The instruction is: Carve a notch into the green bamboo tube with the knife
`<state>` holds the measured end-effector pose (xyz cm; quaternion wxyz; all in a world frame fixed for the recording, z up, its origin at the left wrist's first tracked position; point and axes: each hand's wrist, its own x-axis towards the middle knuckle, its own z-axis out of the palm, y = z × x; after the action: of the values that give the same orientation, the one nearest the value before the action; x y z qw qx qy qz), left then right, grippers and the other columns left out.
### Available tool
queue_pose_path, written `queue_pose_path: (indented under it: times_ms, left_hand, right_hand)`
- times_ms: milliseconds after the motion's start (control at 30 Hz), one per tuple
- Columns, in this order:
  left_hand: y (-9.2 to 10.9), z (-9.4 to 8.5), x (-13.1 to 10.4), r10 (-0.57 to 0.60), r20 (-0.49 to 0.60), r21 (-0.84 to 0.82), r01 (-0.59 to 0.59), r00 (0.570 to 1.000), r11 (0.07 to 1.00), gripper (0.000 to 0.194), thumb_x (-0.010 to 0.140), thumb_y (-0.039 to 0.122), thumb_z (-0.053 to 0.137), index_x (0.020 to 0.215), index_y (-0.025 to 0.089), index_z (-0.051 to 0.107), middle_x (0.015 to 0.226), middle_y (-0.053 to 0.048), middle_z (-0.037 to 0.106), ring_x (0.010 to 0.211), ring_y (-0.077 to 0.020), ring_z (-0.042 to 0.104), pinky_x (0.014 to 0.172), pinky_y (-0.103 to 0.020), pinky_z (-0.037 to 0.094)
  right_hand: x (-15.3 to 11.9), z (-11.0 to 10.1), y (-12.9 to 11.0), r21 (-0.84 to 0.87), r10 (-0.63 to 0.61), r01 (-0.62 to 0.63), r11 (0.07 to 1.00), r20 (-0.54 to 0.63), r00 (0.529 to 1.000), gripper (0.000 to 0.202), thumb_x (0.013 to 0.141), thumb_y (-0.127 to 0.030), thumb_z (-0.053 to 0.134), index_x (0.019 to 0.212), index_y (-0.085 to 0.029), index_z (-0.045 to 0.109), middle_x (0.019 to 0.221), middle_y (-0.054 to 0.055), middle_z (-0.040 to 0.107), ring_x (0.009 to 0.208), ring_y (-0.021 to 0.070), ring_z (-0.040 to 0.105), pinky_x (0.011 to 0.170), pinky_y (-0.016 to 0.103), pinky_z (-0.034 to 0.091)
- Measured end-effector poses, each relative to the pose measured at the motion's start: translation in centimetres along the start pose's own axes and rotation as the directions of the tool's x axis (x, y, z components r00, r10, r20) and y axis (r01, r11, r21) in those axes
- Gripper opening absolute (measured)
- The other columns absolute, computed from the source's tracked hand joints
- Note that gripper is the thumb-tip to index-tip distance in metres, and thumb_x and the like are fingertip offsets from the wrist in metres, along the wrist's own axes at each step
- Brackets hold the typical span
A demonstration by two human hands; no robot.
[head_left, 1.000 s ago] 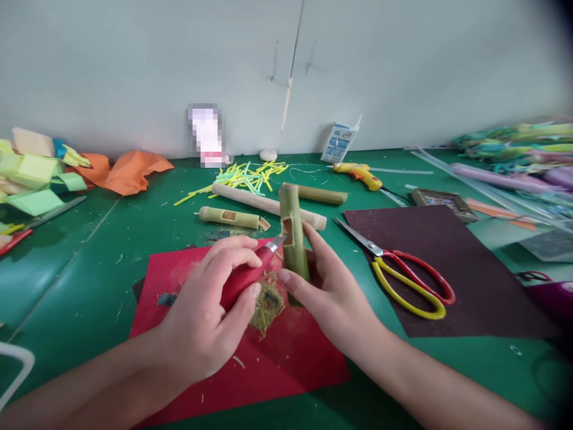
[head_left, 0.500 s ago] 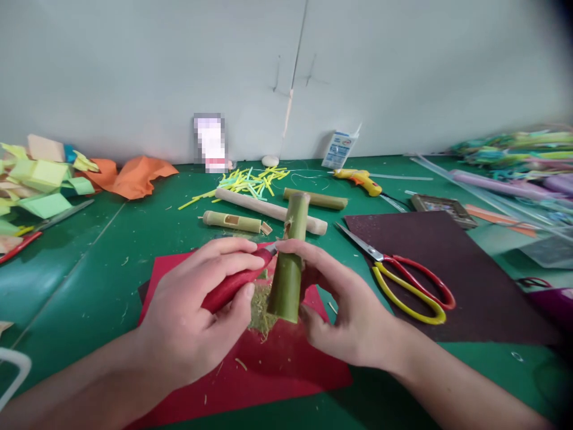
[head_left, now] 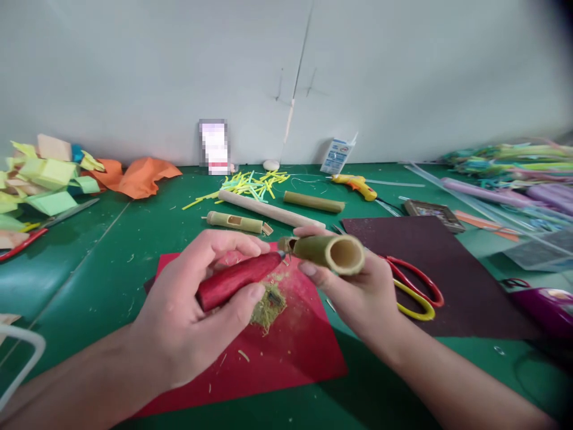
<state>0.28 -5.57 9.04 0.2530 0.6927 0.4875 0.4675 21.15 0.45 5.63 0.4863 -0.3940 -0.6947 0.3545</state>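
Note:
My left hand [head_left: 188,298] is closed round the red handle of a carving knife [head_left: 237,279], its short metal tip meeting the notch in a bamboo tube. That bamboo tube [head_left: 313,252] is gripped by my right hand [head_left: 358,292], tilted so its hollow open end faces me. Below both hands lies a red sheet [head_left: 268,370], with a heap of greenish shavings [head_left: 269,307] and a few loose slivers on it. Just beyond the sheet rests another bamboo piece [head_left: 235,222] with a cut window, a small chip beside it.
Red-and-yellow scissors [head_left: 416,298] lie on a dark sheet [head_left: 465,280] at right. Behind are a pale rod [head_left: 268,209], a bamboo length [head_left: 313,202], yellow strips [head_left: 250,185] and a yellow glue gun [head_left: 358,186]. Folded papers [head_left: 45,173] sit left; a phone [head_left: 215,146] leans on the wall.
My right hand has turned the bamboo tube from nearly upright to pointing its open end toward me and to the right. The knife stays at the notch in my left hand.

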Motion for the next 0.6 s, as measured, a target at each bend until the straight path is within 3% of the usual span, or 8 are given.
queue_pose_path:
  times_ms: [33,133,200,333,500,600]
  left_hand:
    - [0.0,-0.1,0.0,0.021,-0.014,-0.005,-0.021,1.0,1.0,0.026,0.083,0.02,0.065,0.107,0.028,0.058,0.114,-0.002,0.069,0.072,-0.0113,0.069,0.057,-0.019,0.059]
    - [0.1,-0.2,0.4,0.051,-0.075,-0.073,-0.056,0.996,0.996,0.024,0.082,0.02,0.069,0.103,0.027,0.059,0.107,0.001,0.071,0.058,-0.0066,0.063,0.05,-0.017,0.055]
    - [0.0,-0.1,0.9,0.026,-0.11,-0.192,-0.047,0.994,0.98,0.024,0.084,0.021,0.068,0.105,0.027,0.057,0.101,0.001,0.072,0.045,-0.0042,0.056,0.044,-0.018,0.051]
    - [-0.7,0.7,1.9,-0.081,-0.12,-0.377,0.03,0.989,0.926,0.019,0.089,0.025,0.06,0.108,0.026,0.055,0.097,0.0,0.073,0.041,-0.0042,0.049,0.036,-0.018,0.043]
    - [-1.3,1.4,2.0,-0.049,-0.154,-0.336,-0.006,0.987,0.942,0.02,0.089,0.027,0.06,0.108,0.023,0.055,0.092,-0.001,0.072,0.04,-0.0041,0.046,0.034,-0.018,0.038]
    - [-1.1,1.4,1.6,-0.001,-0.173,-0.223,-0.038,0.985,0.974,0.023,0.088,0.028,0.063,0.11,0.023,0.056,0.093,-0.001,0.071,0.053,-0.0083,0.059,0.043,-0.02,0.048]
  right_hand:
    - [0.2,0.0,-0.2,0.01,0.052,-0.052,0.999,-0.007,0.999,0.021,0.077,-0.044,0.073,0.081,-0.023,0.071,0.094,0.006,0.071,0.087,0.0251,0.064,0.069,0.035,0.05]
    - [1.0,0.1,-0.6,-0.014,0.164,-0.164,0.986,0.046,0.985,0.03,0.076,-0.051,0.072,0.074,-0.021,0.07,0.073,0.005,0.066,0.068,0.0197,0.056,0.059,0.033,0.043]
    - [1.5,0.2,-0.6,0.024,0.167,-0.169,0.985,0.068,0.984,0.03,0.077,-0.05,0.07,0.075,-0.02,0.07,0.078,0.005,0.065,0.073,0.0199,0.056,0.065,0.034,0.044]
    - [2.3,1.2,-0.2,0.249,0.221,-0.24,0.938,0.101,0.97,0.021,0.081,-0.039,0.064,0.087,-0.02,0.07,0.083,0.003,0.062,0.079,0.0173,0.055,0.072,0.032,0.045]
    - [3.1,2.6,0.7,0.388,0.206,-0.216,0.896,0.069,0.976,0.028,0.081,-0.029,0.057,0.106,-0.019,0.064,0.081,0.0,0.056,0.072,0.0141,0.05,0.066,0.029,0.041]
    - [3.5,3.1,0.4,0.415,0.13,-0.139,0.899,0.052,0.99,0.028,0.077,-0.022,0.056,0.104,-0.02,0.063,0.078,-0.001,0.055,0.07,0.0129,0.048,0.068,0.028,0.04]
